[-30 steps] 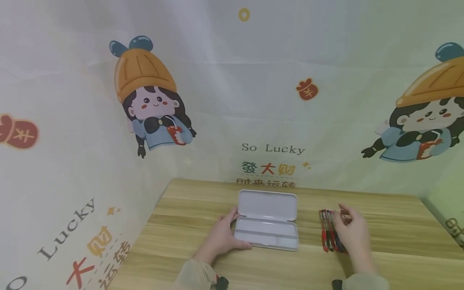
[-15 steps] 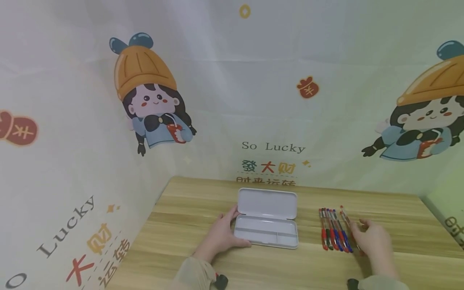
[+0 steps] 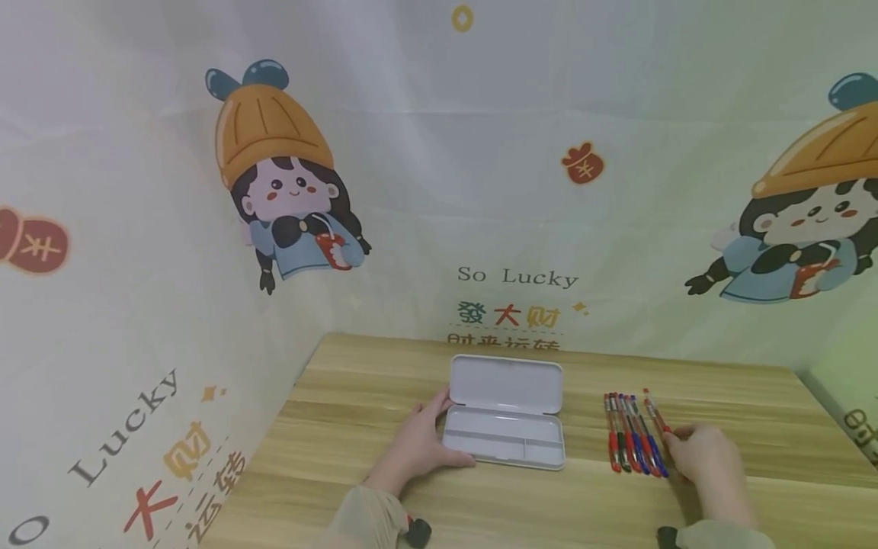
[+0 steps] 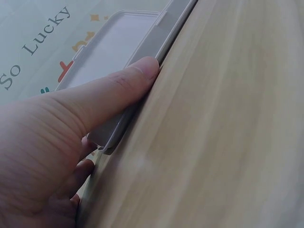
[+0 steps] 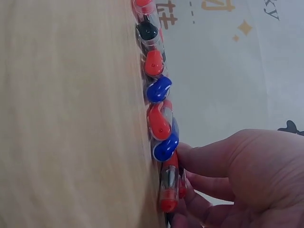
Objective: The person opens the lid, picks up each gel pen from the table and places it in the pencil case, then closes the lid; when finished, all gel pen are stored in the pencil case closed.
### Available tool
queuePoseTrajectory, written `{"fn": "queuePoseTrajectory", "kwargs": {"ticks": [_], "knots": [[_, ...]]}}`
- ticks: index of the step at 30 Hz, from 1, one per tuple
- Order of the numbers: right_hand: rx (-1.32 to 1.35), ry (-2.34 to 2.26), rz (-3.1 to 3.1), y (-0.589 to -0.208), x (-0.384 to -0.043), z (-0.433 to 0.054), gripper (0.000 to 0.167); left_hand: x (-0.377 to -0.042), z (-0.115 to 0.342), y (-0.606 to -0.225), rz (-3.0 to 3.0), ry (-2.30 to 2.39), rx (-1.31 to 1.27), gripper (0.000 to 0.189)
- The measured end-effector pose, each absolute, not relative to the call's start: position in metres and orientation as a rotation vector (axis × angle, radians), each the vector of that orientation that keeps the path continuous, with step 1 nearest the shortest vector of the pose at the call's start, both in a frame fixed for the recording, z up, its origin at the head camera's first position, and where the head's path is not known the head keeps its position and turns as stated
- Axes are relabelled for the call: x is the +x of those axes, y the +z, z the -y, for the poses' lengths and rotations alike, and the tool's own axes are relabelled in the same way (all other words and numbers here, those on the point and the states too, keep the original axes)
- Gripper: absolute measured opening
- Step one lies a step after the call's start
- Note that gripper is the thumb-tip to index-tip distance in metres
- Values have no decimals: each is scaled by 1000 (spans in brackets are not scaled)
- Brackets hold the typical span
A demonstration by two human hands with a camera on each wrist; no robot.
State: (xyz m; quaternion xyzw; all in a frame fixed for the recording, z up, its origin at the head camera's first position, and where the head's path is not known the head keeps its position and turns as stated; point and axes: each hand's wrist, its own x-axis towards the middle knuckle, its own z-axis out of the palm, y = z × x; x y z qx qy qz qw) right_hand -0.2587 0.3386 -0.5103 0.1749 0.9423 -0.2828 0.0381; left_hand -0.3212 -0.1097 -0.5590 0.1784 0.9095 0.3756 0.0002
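Observation:
My left hand [image 3: 417, 446] grips the left end of a pale pencil case [image 3: 504, 465], whose lid stands raised at the back. In the left wrist view the thumb [image 4: 118, 83] lies along the case's front wall [image 4: 156, 47]. My right hand [image 3: 706, 456] pinches a red gel pen [image 3: 657, 413] at the right end of a row of pens. The right wrist view has that red pen [image 5: 169, 178] between thumb and fingers, low by the wooden surface. Beside it lie several gel pens [image 3: 632, 438] with red, black and blue ends, side by side.
The wooden table [image 3: 384, 374] meets a printed cloth backdrop [image 3: 405, 229] at its back and left edges. The pen row lies to the right of the pencil case, with a strip of bare table between them.
My right hand has moved right from over the pens and then slightly down, uncovering the row. The red pen's top now stands apart from the others. My left hand stays on the pencil case.

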Motion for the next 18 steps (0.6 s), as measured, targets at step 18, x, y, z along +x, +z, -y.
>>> {"fn": "queuePoseTrajectory", "kwargs": {"ticks": [18], "knots": [[428, -866, -3139, -495, -266, -319, 42, -321, 110, -559, -2849, 1202, 580, 138]]}}
